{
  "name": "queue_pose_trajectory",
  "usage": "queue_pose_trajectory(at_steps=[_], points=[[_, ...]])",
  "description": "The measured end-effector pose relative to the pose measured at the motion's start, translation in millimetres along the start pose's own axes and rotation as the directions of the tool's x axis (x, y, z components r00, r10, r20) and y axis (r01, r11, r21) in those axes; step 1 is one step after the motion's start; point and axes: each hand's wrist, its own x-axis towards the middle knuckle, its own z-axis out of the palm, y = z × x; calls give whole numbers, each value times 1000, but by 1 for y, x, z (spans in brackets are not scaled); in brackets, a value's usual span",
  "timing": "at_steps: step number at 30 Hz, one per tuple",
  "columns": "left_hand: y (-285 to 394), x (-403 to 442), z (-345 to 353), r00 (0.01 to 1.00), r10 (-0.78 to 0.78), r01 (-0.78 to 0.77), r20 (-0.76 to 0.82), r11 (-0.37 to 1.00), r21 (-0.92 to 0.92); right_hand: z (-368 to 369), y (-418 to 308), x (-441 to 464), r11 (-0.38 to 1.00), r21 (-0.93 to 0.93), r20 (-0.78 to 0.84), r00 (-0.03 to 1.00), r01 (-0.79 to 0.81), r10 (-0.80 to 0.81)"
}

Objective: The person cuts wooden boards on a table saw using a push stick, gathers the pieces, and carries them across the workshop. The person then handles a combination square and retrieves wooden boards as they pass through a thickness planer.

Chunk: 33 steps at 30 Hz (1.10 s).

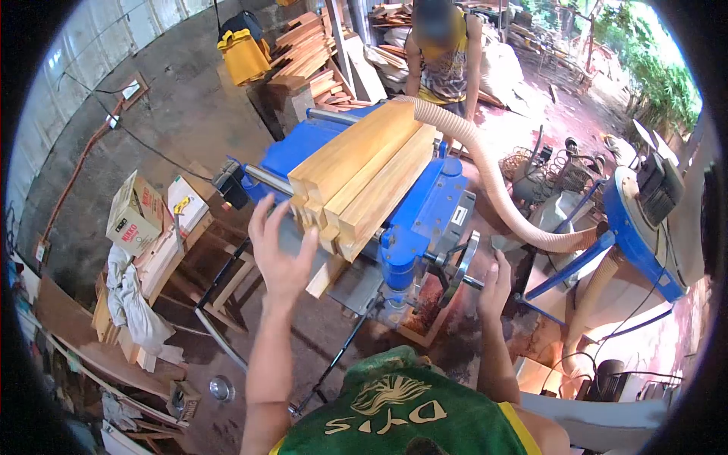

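Note:
A blue thickness planer (425,220) stands in front of me with a stack of wooden boards (364,178) on top. My left hand (282,246) is raised at the near ends of the boards, fingers spread, holding nothing; whether it touches them I cannot tell. At the planer's right side is a handwheel (460,265) with a crank handle (473,283). Beside that handle is my right hand (494,287), its fingers stretched upward and apart from a grip. Contact between palm and handle is unclear. Below the stack, another board end (326,274) sticks out toward me.
A ribbed hose (481,167) runs from the planer to a blue dust collector (626,227) on the right. Another person (444,61) stands behind the planer. Left are a cardboard box (138,214) and a cloth (136,296) on lumber. Stacked timber (307,45) lies behind.

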Motion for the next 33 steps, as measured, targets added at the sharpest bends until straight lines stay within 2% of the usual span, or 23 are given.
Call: queue_pose_trajectory(at_steps=[2,3,6,7,11,14,15,19,21,22,23,26,27,30,31,33], points=[[4,40,11,994,48,-64,98,983,171,1,-7,3,998,61,18,1000,-22,21],[6,52,16,986,67,-103,150,963,250,1,-2,3,994,104,-2,1000,30,-30],[-4,67,38,931,83,-254,355,847,467,5,27,1,989,148,0,1000,11,-11],[-6,67,45,927,89,-258,364,857,447,4,37,0,992,92,-8,997,83,-82],[4,61,58,946,108,-262,305,809,527,0,41,-4,991,134,34,999,3,-8],[3,60,61,941,120,-285,317,786,548,0,46,-1,992,119,78,996,42,-51],[-1,59,61,935,150,-312,320,775,549,1,43,1,993,115,82,997,7,-16],[-2,59,61,938,144,-295,315,811,505,3,42,16,987,128,77,991,96,-107],[-3,62,58,943,101,-238,318,870,431,4,49,23,981,95,60,982,171,-177],[-1,64,57,944,77,-206,321,897,392,3,50,26,982,115,61,986,149,-157],[5,69,53,943,-29,-90,331,937,338,3,49,29,983,134,63,989,128,-137],[3,74,48,944,-168,95,284,963,254,2,52,36,978,155,35,989,138,-145],[0,75,46,942,-200,126,271,955,267,2,54,40,976,155,21,987,155,-160],[-24,75,48,868,-425,445,256,895,-25,0,51,53,974,154,-24,986,165,-163],[-28,78,50,882,-387,420,268,905,-74,1,52,57,977,151,-30,989,149,-146],[-22,79,46,820,-477,507,316,862,-15,4,54,70,982,147,-44,992,121,-116]])
